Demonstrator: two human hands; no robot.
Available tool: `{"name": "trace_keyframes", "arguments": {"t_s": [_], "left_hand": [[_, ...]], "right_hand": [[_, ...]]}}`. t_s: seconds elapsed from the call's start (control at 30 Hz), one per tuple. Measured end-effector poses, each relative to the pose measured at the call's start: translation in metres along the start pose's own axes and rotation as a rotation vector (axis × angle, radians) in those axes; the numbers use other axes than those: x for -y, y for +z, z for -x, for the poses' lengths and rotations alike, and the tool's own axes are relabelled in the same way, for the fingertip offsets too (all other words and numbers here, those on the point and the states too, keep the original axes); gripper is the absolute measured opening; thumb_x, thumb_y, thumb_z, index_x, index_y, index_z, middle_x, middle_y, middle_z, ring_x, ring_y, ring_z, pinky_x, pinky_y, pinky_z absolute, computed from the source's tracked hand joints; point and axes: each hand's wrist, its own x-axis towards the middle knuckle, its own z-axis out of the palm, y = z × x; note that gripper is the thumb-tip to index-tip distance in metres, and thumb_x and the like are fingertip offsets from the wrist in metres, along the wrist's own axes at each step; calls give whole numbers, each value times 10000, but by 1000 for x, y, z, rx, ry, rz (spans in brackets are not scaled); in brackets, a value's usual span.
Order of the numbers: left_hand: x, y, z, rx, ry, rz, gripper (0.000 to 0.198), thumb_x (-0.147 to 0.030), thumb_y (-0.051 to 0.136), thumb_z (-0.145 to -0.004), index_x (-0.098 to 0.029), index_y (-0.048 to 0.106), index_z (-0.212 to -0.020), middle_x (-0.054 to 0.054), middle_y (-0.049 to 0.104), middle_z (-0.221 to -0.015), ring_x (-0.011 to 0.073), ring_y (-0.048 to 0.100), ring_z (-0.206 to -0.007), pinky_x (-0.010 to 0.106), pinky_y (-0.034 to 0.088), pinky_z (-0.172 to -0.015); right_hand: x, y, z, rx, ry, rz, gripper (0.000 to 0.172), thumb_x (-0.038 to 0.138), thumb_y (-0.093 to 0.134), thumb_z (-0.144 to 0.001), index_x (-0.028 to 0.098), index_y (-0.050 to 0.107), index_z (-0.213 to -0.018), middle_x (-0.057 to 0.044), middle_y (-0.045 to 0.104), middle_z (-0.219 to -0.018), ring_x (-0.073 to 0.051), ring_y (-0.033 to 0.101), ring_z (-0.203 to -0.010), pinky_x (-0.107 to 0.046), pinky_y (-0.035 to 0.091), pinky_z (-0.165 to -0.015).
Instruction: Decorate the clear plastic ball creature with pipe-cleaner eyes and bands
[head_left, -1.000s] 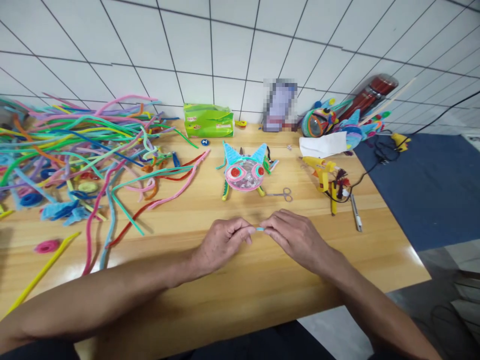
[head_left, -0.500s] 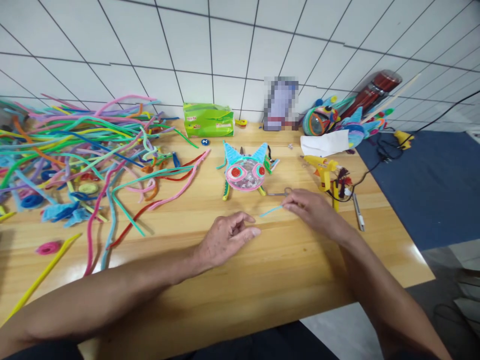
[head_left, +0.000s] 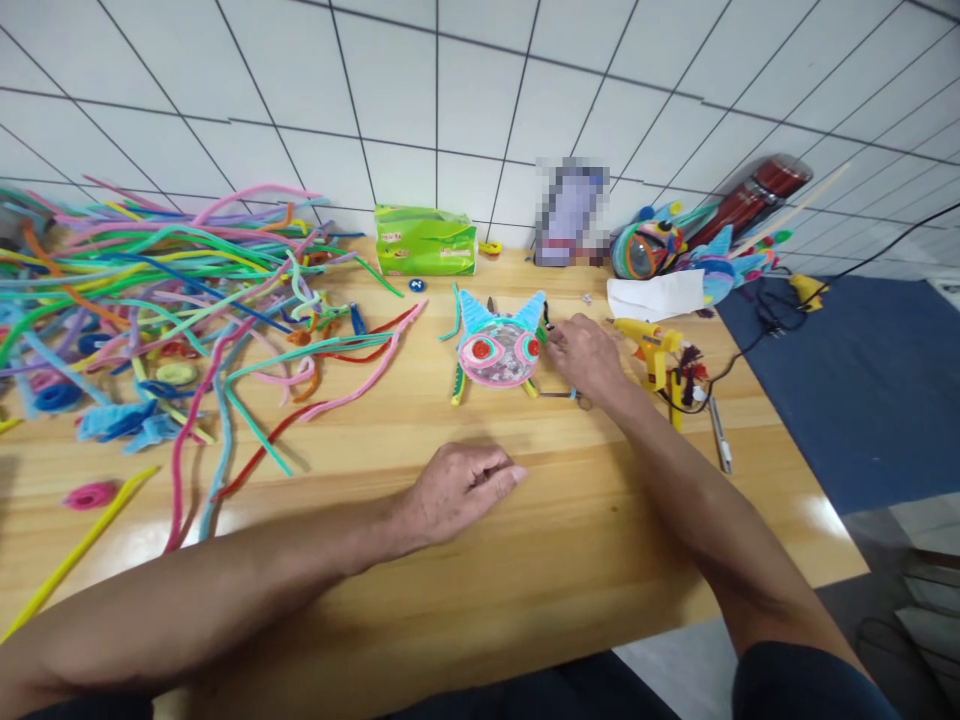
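A craft animal face (head_left: 501, 352) with blue pipe-cleaner ears, red-centred eyes and a pink rim stands in the middle of the table. My right hand (head_left: 586, 358) is at its right side, fingers bent together by a small black-and-green piece; what the fingertips pinch, if anything, is hidden. Below that hand lie small scissors (head_left: 556, 394), partly covered, with a bit of blue by the handles. My left hand (head_left: 457, 495) rests on the wood in front of the face, loosely curled, thumb stretched out, nothing visible in it.
Many coloured pipe cleaners (head_left: 187, 260) are heaped at the left. Along the wall stand a green tissue pack (head_left: 426, 242), a blurred phone (head_left: 571, 212) and a red flask (head_left: 761, 195). At the right lie a yellow glue gun (head_left: 651, 345) with its cord and a pen-like tool (head_left: 720, 435).
My right hand has moved up and away from me to the craft face's right side; the short blue pipe cleaner no longer shows in its fingers. My left hand's fingers have curled in more.
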Motion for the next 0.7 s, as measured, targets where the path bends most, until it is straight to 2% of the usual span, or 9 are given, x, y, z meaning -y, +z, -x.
{"name": "trace_keyframes", "arguments": {"t_s": [0.07, 0.13, 0.23, 0.3, 0.37, 0.47, 0.6, 0.7], "left_hand": [[2, 1, -1, 1, 3, 3, 472, -426, 524, -1046, -198, 423, -645, -66, 386, -580, 84, 376, -548, 243, 285, -586], [3, 1, -1, 6, 10, 3, 475, -427, 519, -1052, -197, 429, -646, -65, 386, -578, 84, 380, -547, 243, 286, -586], [3, 1, 0, 9, 25, -4, 478, -418, 510, -1058, -196, 434, -641, -64, 390, -575, 84, 383, -544, 246, 284, -582], [3, 0, 0, 6, 36, -7, 484, -414, 506, -1062, -193, 441, -636, -61, 404, -572, 82, 387, -542, 248, 284, -581], [3, 0, -1, 2, 46, -9, 494, -415, 503, -1067, -190, 455, -630, -59, 418, -565, 81, 389, -536, 250, 286, -580], [4, -1, -1, -4, 53, -8, 508, -419, 503, -1069, -185, 478, -619, -56, 429, -554, 78, 385, -527, 250, 283, -571], [5, -2, 0, -36, 62, 45, 471, -413, 528, -1067, -178, 547, -658, -43, 491, -591, 85, 430, -563, 241, 321, -584], [5, -2, 0, -85, 31, 166, 306, -431, 591, -1042, -167, 694, -924, -36, 574, -680, 100, 477, -607, 236, 366, -599]], "right_hand": [[-8, -3, -2, -58, 67, -143, 109, 219, 622, -885, 213, 721, -840, -110, 757, -974, -273, 681, -950, -375, 501, -843], [-19, -10, -1, -81, 174, -380, 102, 283, 643, -858, 227, 685, -784, -50, 714, -824, -223, 642, -805, -348, 480, -760], [-31, -26, 7, -24, 361, -816, 189, 394, 709, -805, 238, 632, -731, 31, 557, -597, -148, 488, -570, -292, 366, -572], [-34, -37, 18, 38, 417, -1054, 263, 447, 788, -754, 234, 634, -731, 39, 549, -577, -122, 454, -522, -270, 320, -509], [-32, -49, 35, 92, 427, -1206, 334, 468, 868, -707, 226, 640, -733, 11, 637, -654, -108, 493, -530, -254, 341, -490], [-24, -62, 64, 171, 459, -1304, 391, 464, 934, -687, 227, 627, -740, -3, 700, -721, -97, 515, -524, -246, 369, -482], [-12, -70, 96, 284, 452, -1303, 366, 475, 923, -741, 237, 649, -787, 4, 699, -713, -110, 515, -522, -266, 394, -493], [-1, -72, 107, 442, 332, -1211, 332, 491, 870, -813, 232, 663, -796, 11, 686, -717, -108, 509, -538, -272, 404, -521]]}}
